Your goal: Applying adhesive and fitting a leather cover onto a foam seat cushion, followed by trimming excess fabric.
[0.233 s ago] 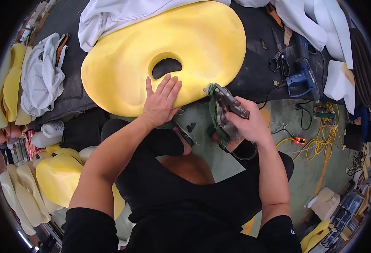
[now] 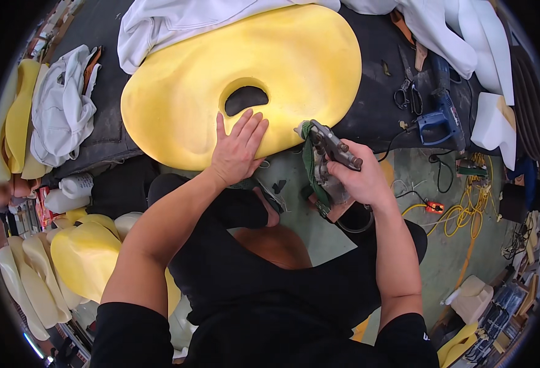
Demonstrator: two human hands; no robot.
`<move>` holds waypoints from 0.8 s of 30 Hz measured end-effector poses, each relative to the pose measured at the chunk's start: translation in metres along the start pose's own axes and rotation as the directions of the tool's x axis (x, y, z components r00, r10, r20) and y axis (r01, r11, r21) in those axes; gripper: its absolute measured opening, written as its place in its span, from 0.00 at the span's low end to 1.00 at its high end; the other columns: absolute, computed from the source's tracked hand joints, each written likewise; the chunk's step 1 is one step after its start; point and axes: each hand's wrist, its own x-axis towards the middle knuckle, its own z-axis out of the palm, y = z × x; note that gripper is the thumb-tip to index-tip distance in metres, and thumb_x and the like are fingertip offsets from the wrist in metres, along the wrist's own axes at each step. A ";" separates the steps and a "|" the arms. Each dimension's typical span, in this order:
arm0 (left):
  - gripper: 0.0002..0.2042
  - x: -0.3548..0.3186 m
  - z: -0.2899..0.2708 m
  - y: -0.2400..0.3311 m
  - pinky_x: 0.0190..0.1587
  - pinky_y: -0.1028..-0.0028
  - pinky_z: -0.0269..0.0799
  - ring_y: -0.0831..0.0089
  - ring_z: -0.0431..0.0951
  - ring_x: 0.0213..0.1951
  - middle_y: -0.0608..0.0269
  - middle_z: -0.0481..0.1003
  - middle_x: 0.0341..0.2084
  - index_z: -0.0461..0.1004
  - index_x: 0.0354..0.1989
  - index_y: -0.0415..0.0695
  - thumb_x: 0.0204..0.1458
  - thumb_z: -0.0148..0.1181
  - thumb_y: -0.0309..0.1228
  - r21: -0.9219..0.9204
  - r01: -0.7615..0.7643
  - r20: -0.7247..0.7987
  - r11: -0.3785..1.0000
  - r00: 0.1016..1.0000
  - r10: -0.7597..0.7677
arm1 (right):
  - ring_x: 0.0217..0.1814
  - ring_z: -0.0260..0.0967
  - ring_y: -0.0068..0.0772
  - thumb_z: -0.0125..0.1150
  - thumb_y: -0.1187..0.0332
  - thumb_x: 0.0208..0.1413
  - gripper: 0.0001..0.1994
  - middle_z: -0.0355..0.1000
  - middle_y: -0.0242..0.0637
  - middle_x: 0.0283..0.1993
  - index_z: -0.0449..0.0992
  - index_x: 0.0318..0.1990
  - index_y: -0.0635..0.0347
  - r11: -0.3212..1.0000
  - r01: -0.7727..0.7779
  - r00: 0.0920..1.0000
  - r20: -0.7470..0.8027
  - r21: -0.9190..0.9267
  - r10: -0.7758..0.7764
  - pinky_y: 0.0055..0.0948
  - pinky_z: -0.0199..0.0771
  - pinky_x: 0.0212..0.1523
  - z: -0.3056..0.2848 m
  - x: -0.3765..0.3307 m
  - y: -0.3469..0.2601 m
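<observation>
A large yellow foam cushion [image 2: 306, 55] with a rounded hole through it lies on the dark-covered table [image 2: 377, 104]. My left hand [image 2: 238, 147] rests flat on its near edge, just below the hole, fingers stretched out and holding nothing. At the cushion's near right edge, my right hand [image 2: 363, 172] is wrapped round the handle of a metal spray gun [image 2: 330, 150]. Green cloth is wound about the gun's front and hangs down beside its cup. Its nozzle points left toward the cushion; whether it touches the foam I cannot tell.
White fabric [image 2: 178, 21] lies along the cushion's far edge. To the right are black-handled scissors [image 2: 408, 92] and a blue power tool [image 2: 440, 116]. A yellow cord [image 2: 463, 211] coils on the floor. More foam pieces [image 2: 86, 251] are stacked at the lower left.
The cushion and table sit very slightly farther right in the picture. My left hand has shifted right along with the cushion; the right hand still grips the spray gun in nearly the same place.
</observation>
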 end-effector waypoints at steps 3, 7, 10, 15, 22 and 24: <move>0.44 -0.001 -0.002 0.000 0.73 0.27 0.39 0.58 0.63 0.76 0.56 0.67 0.71 0.65 0.72 0.42 0.47 0.75 0.46 -0.001 -0.001 0.005 1.000 1.000 0.001 | 0.29 0.71 0.32 0.66 0.71 0.53 0.10 0.74 0.43 0.26 0.77 0.39 0.69 0.999 0.010 1.000 -0.006 -0.034 -0.010 0.35 0.72 0.37 0.000 0.002 -0.002; 0.44 -0.002 -0.004 0.000 0.74 0.27 0.39 0.58 0.63 0.76 0.56 0.67 0.71 0.64 0.73 0.42 0.46 0.75 0.46 -0.017 0.001 0.008 1.000 1.000 -0.001 | 0.28 0.69 0.32 0.66 0.71 0.53 0.10 0.72 0.43 0.25 0.77 0.39 0.69 0.997 0.004 1.000 0.020 -0.080 -0.003 0.35 0.71 0.35 0.000 0.000 -0.007; 0.45 0.001 -0.003 0.000 0.74 0.27 0.40 0.58 0.62 0.76 0.56 0.67 0.71 0.64 0.73 0.42 0.46 0.75 0.46 -0.018 -0.003 0.006 1.000 1.000 0.003 | 0.28 0.68 0.32 0.66 0.71 0.53 0.10 0.72 0.43 0.25 0.77 0.39 0.69 1.000 0.023 0.997 -0.068 0.011 -0.023 0.35 0.70 0.34 0.003 -0.002 0.000; 0.46 -0.001 -0.005 0.000 0.73 0.27 0.41 0.58 0.62 0.76 0.56 0.66 0.71 0.64 0.73 0.42 0.45 0.75 0.46 -0.023 0.003 0.013 1.000 1.000 -0.003 | 0.28 0.69 0.32 0.66 0.71 0.53 0.09 0.72 0.43 0.26 0.77 0.38 0.68 0.998 0.010 0.994 -0.107 -0.064 -0.017 0.35 0.71 0.35 0.002 -0.008 -0.007; 0.49 -0.001 -0.003 -0.002 0.73 0.26 0.42 0.58 0.58 0.78 0.57 0.63 0.74 0.60 0.77 0.44 0.46 0.76 0.47 -0.021 0.003 0.050 1.000 0.999 -0.002 | 0.28 0.69 0.32 0.65 0.71 0.55 0.09 0.72 0.42 0.26 0.78 0.40 0.66 0.999 0.013 0.989 -0.149 -0.047 -0.020 0.35 0.70 0.34 0.002 -0.020 -0.002; 0.47 0.000 -0.005 -0.001 0.73 0.27 0.42 0.58 0.60 0.77 0.56 0.64 0.72 0.62 0.75 0.43 0.46 0.76 0.47 -0.018 -0.005 0.033 1.000 0.999 0.006 | 0.28 0.70 0.33 0.65 0.71 0.56 0.09 0.73 0.42 0.26 0.77 0.40 0.66 0.997 0.005 0.987 -0.159 -0.077 -0.017 0.35 0.70 0.34 0.001 -0.023 0.003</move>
